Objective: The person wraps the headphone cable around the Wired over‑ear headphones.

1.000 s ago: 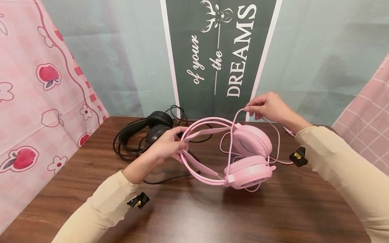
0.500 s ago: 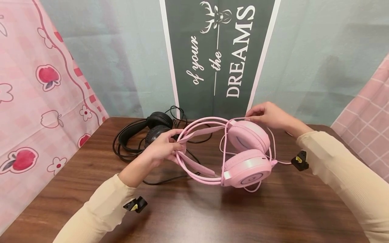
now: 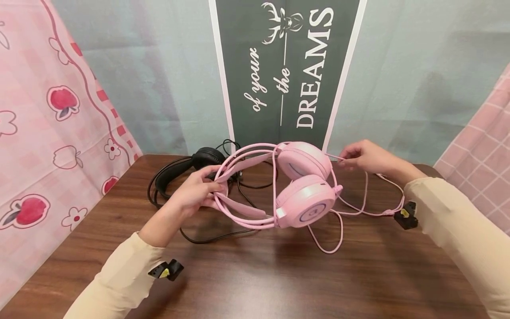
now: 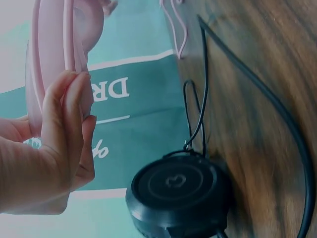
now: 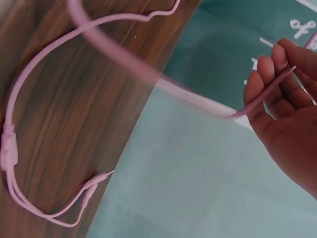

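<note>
My left hand [image 3: 197, 190] grips the pink headphones [image 3: 307, 201] by the top of the headband and holds them up over the table, ear cups pointing right. One turn of pink cable runs across the headband beside the ear cups. My right hand [image 3: 364, 156] pinches the pink cable [image 5: 270, 89] between thumb and fingers, to the right of the cups. The rest of that cable hangs in a loop below the cups and trails over the table to a splitter [image 5: 9, 148] with two plugs [image 5: 94, 184]. In the left wrist view, fingers wrap the pink headband [image 4: 52, 54].
Black headphones [image 3: 175, 175] lie on the wooden table [image 3: 259, 274] at the back left, partly hidden behind my left hand. Their black cable [image 3: 211, 241] spreads over the tabletop under the pink pair. A printed cloth [image 3: 179, 66] hangs behind the table, with pink curtains [image 3: 63, 159] at the sides.
The pink headphones have moved left and a little up with my left hand. My right hand has shifted right and down, away from the cups, still pinching the cable.
</note>
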`<state>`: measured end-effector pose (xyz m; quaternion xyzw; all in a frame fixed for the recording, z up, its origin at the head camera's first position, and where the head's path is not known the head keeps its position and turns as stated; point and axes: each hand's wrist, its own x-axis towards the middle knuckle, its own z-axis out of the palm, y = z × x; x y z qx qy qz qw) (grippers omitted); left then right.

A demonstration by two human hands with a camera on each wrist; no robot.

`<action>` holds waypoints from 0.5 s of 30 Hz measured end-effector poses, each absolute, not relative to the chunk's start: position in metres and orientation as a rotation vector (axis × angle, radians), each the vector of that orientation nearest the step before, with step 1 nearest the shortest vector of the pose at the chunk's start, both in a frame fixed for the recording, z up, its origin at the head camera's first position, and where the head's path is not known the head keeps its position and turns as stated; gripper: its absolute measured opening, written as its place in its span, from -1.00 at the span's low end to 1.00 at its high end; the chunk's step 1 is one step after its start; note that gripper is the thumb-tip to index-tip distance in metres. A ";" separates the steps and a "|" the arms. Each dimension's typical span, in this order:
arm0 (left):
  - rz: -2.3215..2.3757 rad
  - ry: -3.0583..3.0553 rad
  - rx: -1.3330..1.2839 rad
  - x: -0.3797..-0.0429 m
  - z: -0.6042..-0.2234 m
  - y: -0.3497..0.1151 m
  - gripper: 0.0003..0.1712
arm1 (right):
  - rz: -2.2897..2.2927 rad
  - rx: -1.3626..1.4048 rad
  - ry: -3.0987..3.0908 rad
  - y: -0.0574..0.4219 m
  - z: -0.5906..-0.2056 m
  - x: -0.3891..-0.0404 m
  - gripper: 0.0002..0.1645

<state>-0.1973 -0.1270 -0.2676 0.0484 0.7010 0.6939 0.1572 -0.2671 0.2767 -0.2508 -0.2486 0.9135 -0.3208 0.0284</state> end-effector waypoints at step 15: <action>2.113 1.906 0.089 -0.197 -0.261 -0.150 -0.37 | -1.319 -0.575 2.657 0.295 -0.265 -0.260 -0.76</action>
